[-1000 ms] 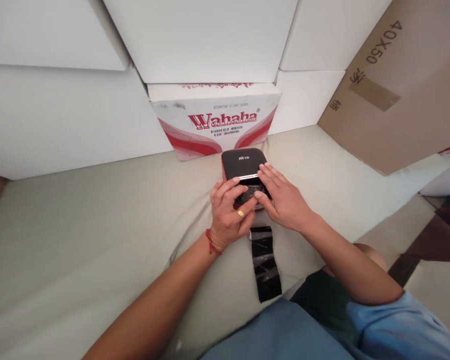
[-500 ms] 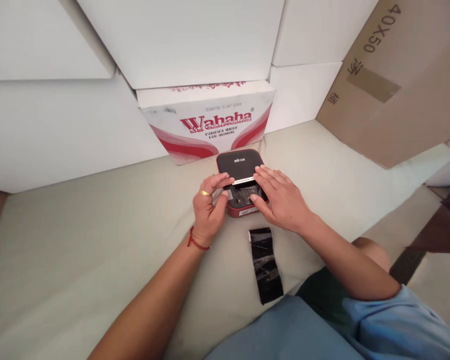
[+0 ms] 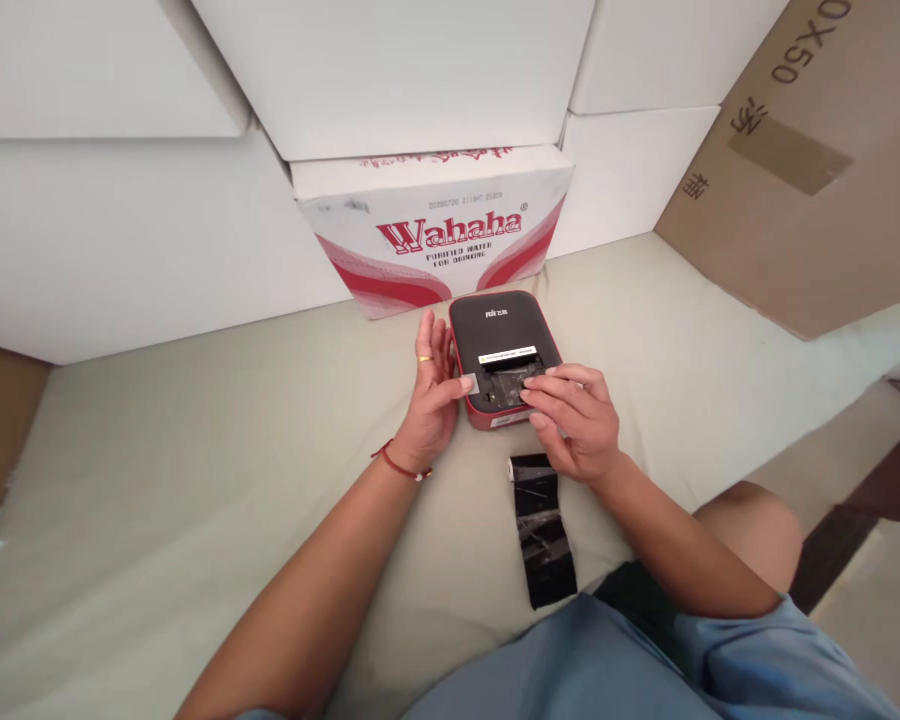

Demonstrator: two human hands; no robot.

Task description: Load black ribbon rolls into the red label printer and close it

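Note:
A black label printer [image 3: 499, 330] with a red rim lies before me, a white warning strip [image 3: 508, 355] across its top. My left hand [image 3: 435, 400] grips its left edge, thumb on a small grey sticker [image 3: 474, 383] near the front corner and fingers straight along the side. A shiny black film [image 3: 506, 387] lies over the recess at the printer's front. On the film's right edge rest the bent fingertips of my right hand [image 3: 574, 415], its thumb just below. Nearer me, a loose black ribbon strip [image 3: 541, 535] lies partly unrolled from a small white-ended roll.
A Wahaha water carton [image 3: 450, 235] stands right behind the printer. Stacked white boxes [image 3: 420, 80] form a wall behind that. At the right leans a brown cardboard box [image 3: 802, 210]. Everything rests on a pale green cloth [image 3: 232, 450], which ends at the right by the floor.
My left hand has moved off the printer's front recess to its left side. My right hand has slid down from the white strip and curled its fingers at the film. The ribbon strip lies still.

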